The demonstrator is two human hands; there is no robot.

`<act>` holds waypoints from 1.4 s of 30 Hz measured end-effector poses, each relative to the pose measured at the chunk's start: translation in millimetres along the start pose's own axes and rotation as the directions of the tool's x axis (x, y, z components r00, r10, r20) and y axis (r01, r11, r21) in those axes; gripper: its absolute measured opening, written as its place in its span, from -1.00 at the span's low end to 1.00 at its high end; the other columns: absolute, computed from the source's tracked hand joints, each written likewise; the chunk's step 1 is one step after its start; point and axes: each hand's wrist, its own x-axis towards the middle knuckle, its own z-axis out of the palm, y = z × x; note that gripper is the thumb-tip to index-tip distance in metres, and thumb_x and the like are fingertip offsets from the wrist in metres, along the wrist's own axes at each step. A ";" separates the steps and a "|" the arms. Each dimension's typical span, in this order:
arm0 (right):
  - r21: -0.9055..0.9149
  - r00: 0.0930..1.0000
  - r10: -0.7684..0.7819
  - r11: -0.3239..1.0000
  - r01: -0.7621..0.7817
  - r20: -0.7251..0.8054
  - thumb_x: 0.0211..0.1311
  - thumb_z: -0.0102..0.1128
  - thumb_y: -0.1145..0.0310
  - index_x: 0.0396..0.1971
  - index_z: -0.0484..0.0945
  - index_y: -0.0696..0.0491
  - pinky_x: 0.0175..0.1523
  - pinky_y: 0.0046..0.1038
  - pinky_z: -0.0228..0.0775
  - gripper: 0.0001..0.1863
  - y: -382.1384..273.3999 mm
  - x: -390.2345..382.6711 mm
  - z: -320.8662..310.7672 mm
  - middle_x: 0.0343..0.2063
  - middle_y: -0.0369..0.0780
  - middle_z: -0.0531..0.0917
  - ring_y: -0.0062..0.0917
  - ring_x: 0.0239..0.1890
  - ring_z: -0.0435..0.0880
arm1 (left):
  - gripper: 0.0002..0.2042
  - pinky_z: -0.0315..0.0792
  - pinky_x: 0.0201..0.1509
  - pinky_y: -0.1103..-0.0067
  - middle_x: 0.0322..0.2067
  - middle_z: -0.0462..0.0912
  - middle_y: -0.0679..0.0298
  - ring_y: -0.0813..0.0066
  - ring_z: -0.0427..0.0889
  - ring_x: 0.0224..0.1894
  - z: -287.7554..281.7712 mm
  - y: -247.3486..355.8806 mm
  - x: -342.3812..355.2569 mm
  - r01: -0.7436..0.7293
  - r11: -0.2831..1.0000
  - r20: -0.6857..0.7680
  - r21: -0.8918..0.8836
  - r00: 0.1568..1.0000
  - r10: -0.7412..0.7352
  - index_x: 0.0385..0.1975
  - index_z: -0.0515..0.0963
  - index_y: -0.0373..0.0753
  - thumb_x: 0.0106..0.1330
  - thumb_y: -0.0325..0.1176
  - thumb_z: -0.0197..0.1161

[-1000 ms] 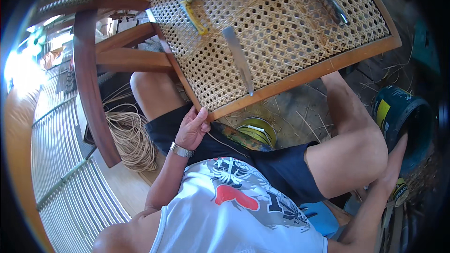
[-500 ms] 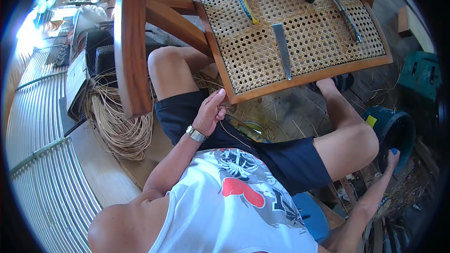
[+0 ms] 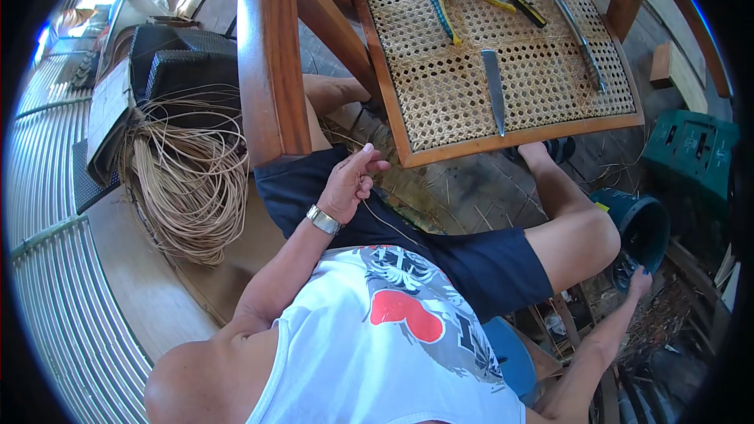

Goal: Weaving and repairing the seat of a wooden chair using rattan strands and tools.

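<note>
My left hand (image 3: 345, 188) is raised over my lap, just short of the chair seat's near left corner. Its thumb and forefinger point outward while the other fingers curl around a thin cane strand (image 3: 390, 225), which trails across my dark shorts. On the far right, my right hand (image 3: 639, 284) is at the rim of a dark green bucket (image 3: 658, 224). Its fingers look closed, with a small blue patch by them; what they hold is hard to make out. The woven cane seat (image 3: 440, 98) of a wooden chair carries a knife (image 3: 493, 90).
Pruning shears (image 3: 449, 12), a screwdriver (image 3: 528, 9) and a hammer (image 3: 577, 31) also lie on the seat. A coil of cane strands (image 3: 192, 196) hangs at left beside the chair's wooden leg (image 3: 271, 71). A green plastic box (image 3: 691, 149) and a wood block (image 3: 664, 67) are at right.
My right hand has drawn back toward the bucket's near rim. My left forefinger has straightened away from the curled fingers. The view has shifted, so the chair and coil sit differently in it.
</note>
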 end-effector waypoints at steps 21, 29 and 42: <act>0.564 0.316 -0.900 0.100 0.820 -0.300 0.07 0.54 0.38 -0.03 0.69 0.04 0.18 -0.32 0.48 -0.58 -399.2 -367.1 -240.5 -0.10 -0.19 0.72 -0.29 0.02 0.67 | -0.64 0.16 -0.54 0.76 -0.18 0.71 0.29 0.78 0.28 -0.59 -9.5 -2.7 22.9 -0.032 0.988 0.144 -0.153 0.988 0.054 -0.04 0.57 -0.16 0.45 0.01 0.29; 0.250 0.122 -0.942 0.043 0.967 -0.312 0.02 0.43 0.43 -0.27 0.67 0.01 -0.01 -0.21 0.44 -0.78 -503.0 -465.1 -191.0 -0.26 -0.27 0.68 -0.25 -0.19 0.61 | -0.71 0.16 -0.53 0.78 -0.18 0.74 0.29 0.79 0.30 -0.57 -25.6 -3.8 30.3 -0.044 0.951 0.155 -0.307 0.983 0.096 -0.03 0.58 -0.15 0.45 -0.11 0.31; 0.397 0.182 -0.928 0.041 0.917 -0.325 0.06 0.28 0.49 -0.27 0.57 0.02 -0.06 -0.16 0.39 -0.80 -492.6 -473.3 -209.1 -0.30 -0.19 0.57 -0.19 -0.16 0.56 | -0.63 0.19 -0.50 0.77 -0.09 0.74 0.21 0.78 0.28 -0.56 -30.9 -6.2 35.0 -0.082 0.964 0.271 -0.252 0.951 0.152 0.13 0.49 -0.18 0.45 -0.15 0.29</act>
